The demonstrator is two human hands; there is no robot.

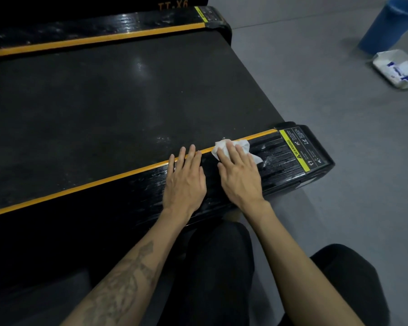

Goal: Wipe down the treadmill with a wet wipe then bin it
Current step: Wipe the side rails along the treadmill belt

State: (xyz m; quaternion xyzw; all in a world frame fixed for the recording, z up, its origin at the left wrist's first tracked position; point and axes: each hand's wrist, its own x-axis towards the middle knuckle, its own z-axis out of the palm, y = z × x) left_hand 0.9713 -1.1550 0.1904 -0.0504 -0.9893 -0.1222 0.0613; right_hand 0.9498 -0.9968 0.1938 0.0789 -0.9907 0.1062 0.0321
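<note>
So the treadmill takes up most of the left and middle of the shot, with its wide dark belt running across and an orange stripe along each side rail. The far rail looks streaky and shiny up near the top. On the near rail, the person's left hand is laid flat, fingers straight and a bit spread, fingertips reaching over the orange stripe, not holding anything. The forearm behind it has a tattoo. Just beside it to the right, the right hand is pressing down flat on a white wet wipe, which is crumpled up on the near rail right at the orange stripe; the wipe pokes out past the fingertips and on the right side of the hand. The fingers look pretty straight on top of it, not really curled round it. Right of the wipe the ribbed rail shows smeary wet marks, then comes a yellow warning label at the end cap. Below, the person's knees in dark trousers are on the grey floor. Far off at the upper right there's a blue bin, and just in front of it a white pack of wipes lying on the floor, well apart from the treadmill.
</note>
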